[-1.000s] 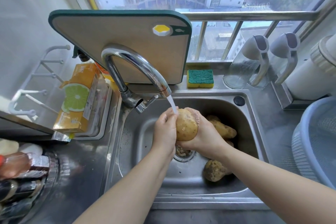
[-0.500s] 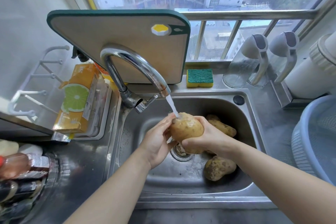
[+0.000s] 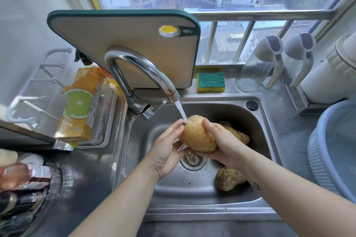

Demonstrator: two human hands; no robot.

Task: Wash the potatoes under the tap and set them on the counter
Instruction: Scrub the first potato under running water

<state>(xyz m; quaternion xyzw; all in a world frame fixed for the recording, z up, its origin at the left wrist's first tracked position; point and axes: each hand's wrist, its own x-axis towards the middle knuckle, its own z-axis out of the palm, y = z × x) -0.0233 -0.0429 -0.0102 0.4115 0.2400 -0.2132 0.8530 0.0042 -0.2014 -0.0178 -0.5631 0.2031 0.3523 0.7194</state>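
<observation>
At the far left, bottles (image 3: 17, 175) lie at the edge of the steel table (image 3: 86, 179). Behind them an orange box (image 3: 81, 106) printed with a lime slice rests in a clear tray. A cutting board (image 3: 123, 44) with a green rim leans against the window rail. In front of it the curved tap (image 3: 138, 69) runs a thin stream of water (image 3: 180, 110) into the sink (image 3: 192, 198).

The left hand (image 3: 165, 152) reaches up from below, grip apart. Its nearly straight fingers lie against the left end of the potato (image 3: 196, 134), right where the stream lands. The potato sits above the drain. The right hand (image 3: 221, 140) has its grip clamped on it, thumb over the top and fingers curled beneath.

A second potato (image 3: 238, 134) lies in the basin just behind the right hand, and a third potato (image 3: 229, 178), dirtier, lies under the right forearm. A green-and-yellow sponge (image 3: 211, 82) sits on the back ledge. Right of it stand two clear dispensers (image 3: 258, 67), then a blue basin (image 3: 337, 150) at the edge.
</observation>
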